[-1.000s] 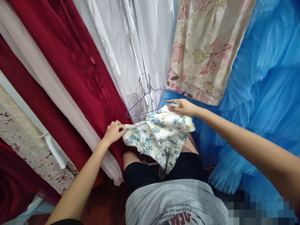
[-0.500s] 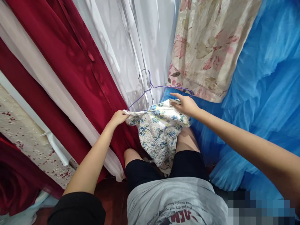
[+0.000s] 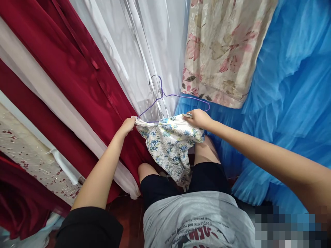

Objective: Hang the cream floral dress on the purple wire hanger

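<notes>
A white garment with blue and yellow flowers (image 3: 168, 148) hangs between my two hands, its lower part drooping in front of my legs. My left hand (image 3: 128, 126) pinches its upper left corner. On the other side, my right hand (image 3: 200, 119) is closed on its upper right edge. A thin purple clothes hanger (image 3: 186, 96) is just above the garment. The hanger's left arm runs down to the cloth by my left hand, and its right end shows above my right hand, outside the cloth. Whether its lower bar is inside the garment I cannot tell.
Long dark red cloth (image 3: 85, 79) and white cloth (image 3: 113, 44) hang ahead and to the left. A beige floral cloth (image 3: 224, 51) hangs at the upper right, beside a blue tulle skirt (image 3: 289, 89). Reddish-brown floor (image 3: 126, 217) shows below.
The fingers of my right hand have closed on the garment's edge; before, the forefinger stuck out toward the hanger. The top edge is pulled straighter between my hands.
</notes>
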Motion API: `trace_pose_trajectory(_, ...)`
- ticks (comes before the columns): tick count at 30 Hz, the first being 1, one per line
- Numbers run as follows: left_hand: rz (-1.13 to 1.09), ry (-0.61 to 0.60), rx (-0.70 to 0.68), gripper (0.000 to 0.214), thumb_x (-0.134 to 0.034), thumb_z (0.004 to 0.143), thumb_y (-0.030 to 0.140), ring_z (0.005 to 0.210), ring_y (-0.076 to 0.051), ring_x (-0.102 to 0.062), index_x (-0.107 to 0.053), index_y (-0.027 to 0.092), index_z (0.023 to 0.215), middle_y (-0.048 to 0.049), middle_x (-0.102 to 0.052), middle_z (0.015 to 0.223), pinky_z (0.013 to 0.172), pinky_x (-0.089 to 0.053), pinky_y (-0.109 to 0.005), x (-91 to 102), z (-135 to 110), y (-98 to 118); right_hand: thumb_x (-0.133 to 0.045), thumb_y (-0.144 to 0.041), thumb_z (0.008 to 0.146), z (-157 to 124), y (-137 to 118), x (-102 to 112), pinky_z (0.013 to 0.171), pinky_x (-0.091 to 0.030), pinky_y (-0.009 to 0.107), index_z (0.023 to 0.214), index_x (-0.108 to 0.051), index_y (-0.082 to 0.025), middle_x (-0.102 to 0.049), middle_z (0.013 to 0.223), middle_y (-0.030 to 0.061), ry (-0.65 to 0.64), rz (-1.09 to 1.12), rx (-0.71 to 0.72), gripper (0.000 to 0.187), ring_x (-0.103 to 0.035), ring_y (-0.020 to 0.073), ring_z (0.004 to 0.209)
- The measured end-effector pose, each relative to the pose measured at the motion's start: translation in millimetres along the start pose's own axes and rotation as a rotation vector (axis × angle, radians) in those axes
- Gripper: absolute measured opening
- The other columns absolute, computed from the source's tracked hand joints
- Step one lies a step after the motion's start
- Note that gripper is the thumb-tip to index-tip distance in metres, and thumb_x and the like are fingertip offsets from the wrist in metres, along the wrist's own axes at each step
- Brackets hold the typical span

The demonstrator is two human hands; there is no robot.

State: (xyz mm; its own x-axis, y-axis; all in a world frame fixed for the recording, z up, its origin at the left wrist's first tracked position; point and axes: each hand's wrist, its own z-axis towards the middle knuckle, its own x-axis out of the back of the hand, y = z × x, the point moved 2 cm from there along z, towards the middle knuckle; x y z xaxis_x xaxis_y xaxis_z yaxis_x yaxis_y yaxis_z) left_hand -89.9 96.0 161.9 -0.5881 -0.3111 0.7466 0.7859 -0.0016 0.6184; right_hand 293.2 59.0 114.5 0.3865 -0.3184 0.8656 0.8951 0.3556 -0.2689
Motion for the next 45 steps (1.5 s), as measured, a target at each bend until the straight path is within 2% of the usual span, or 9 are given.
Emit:
trace_pose_trajectory(13, 0.003, -0.04, 0.146, 0.011, -0.071, 0.055, 0.008, 0.05, -0.016, -0.053, -0.061, 0.013, 0.057, 0.0009, -0.048, 0.045, 0.051, -0.046, -0.027, -17.9, -3, -1, -0.049, -0.042, 0.098, -12, -18, -4, 0.061, -0.038, 0.031, 0.085, -0.073, -0.017, -0.075, 0.086, 0.0151, -0.004, 0.019, -0.029, 0.038, -0.071, 0.0274, 0.081)
trace_pose_trajectory(20, 0.143, 0.086, -0.2, 0.026, -0.066, 0.059, 0.013, 0.086, -0.025, -0.064, -0.076, 0.015, 0.083, -0.0039, -0.066, 0.072, 0.08, -0.049, -0.029, 13.0, -1, 36, -0.053, -0.044, 0.097, -14, -30, -1, 0.067, -0.047, 0.034, 0.093, -0.076, -0.014, -0.076, 0.095, 0.0193, -0.058, -0.082, -0.032, 0.038, -0.072, 0.0312, 0.087)
trace_pose_trajectory(23, 0.229, 0.037, -0.517, 0.031, -0.061, 0.069, 0.021, 0.093, -0.026, -0.063, -0.077, 0.016, 0.096, -0.0065, -0.071, 0.091, 0.088, -0.047, -0.032, 6.3, -11, 58, -0.052, -0.046, 0.097, -18, -28, 2, 0.069, -0.048, 0.034, 0.093, -0.077, -0.015, -0.077, 0.096, 0.0187, -0.077, -0.072, -0.002, 0.041, -0.073, 0.0316, 0.089)
trace_pose_trajectory(26, 0.149, 0.029, -0.635, 0.033, -0.051, 0.085, 0.028, 0.09, -0.023, -0.062, -0.074, 0.015, 0.106, -0.0066, -0.072, 0.099, 0.087, -0.047, -0.031, -7.3, -23, 65, -0.048, -0.044, 0.1, -27, -22, 9, 0.072, -0.05, 0.034, 0.108, -0.078, -0.018, -0.078, 0.101, 0.0152, -0.08, -0.013, 0.116, 0.041, -0.073, 0.0295, 0.091)
trace_pose_trajectory(30, 0.114, 0.165, -0.676, 0.035, -0.041, 0.098, 0.035, 0.087, -0.023, -0.062, -0.07, 0.017, 0.107, -0.0073, -0.07, 0.093, 0.083, -0.045, -0.03, -19.4, -35, 58, -0.06, -0.047, 0.093, -49, -6, 26, 0.077, -0.051, 0.035, 0.152, -0.047, -0.016, -0.076, 0.112, 0.0133, -0.04, 0.085, 0.242, 0.068, -0.073, 0.0297, 0.095)
trace_pose_trajectory(35, 0.039, 0.225, -0.723, 0.032, -0.045, 0.097, 0.036, 0.098, -0.027, -0.062, -0.07, 0.02, 0.108, -0.0099, -0.07, 0.103, 0.091, -0.043, -0.032, -29.0, -35, 49, -0.062, -0.038, 0.09, -62, 18, 49, 0.078, -0.05, 0.037, 0.163, -0.015, -0.008, -0.076, 0.106, 0.0161, 0.171, 0.037, -0.003, 0.091, -0.071, 0.0323, 0.095)
trace_pose_trajectory(38, -0.023, 0.245, -0.705, 0.028, -0.051, 0.095, 0.038, 0.101, -0.028, -0.063, -0.069, 0.021, 0.107, -0.0095, -0.07, 0.102, 0.094, -0.043, -0.033, -31.7, -33, 47, -0.063, -0.033, 0.087, -51, 27, 58, 0.083, -0.05, 0.038, 0.156, -0.035, -0.007, -0.075, 0.109, 0.0178, 0.201, -0.003, -0.064, 0.079, -0.069, 0.0347, 0.103)
trace_pose_trajectory(41, -0.062, 0.306, -0.708, 0.029, -0.055, 0.096, 0.039, 0.104, -0.027, -0.062, -0.063, 0.021, 0.117, -0.0081, -0.068, 0.111, 0.096, -0.043, -0.034, -25.6, -32, 43, -0.068, -0.029, 0.084, -34, 32, 72, 0.089, -0.05, 0.037, 0.125, -0.068, -0.008, -0.075, 0.105, 0.0156, 0.151, 0.09, -0.022, 0.046, -0.067, 0.0337, 0.105)
trace_pose_trajectory(45, -0.135, 0.423, -0.644, 0.039, -0.05, 0.103, 0.04, 0.09, -0.017, -0.058, -0.045, 0.016, 0.134, -0.0015, -0.062, 0.099, 0.092, -0.043, -0.031, -11.9, -30, 24, -0.073, -0.034, 0.085, -21, 36, 87, 0.08, -0.055, 0.035, 0.103, -0.071, -0.008, -0.075, 0.091, 0.0087, 0.076, 0.535, -0.024, 0.032, -0.068, 0.025, 0.09)
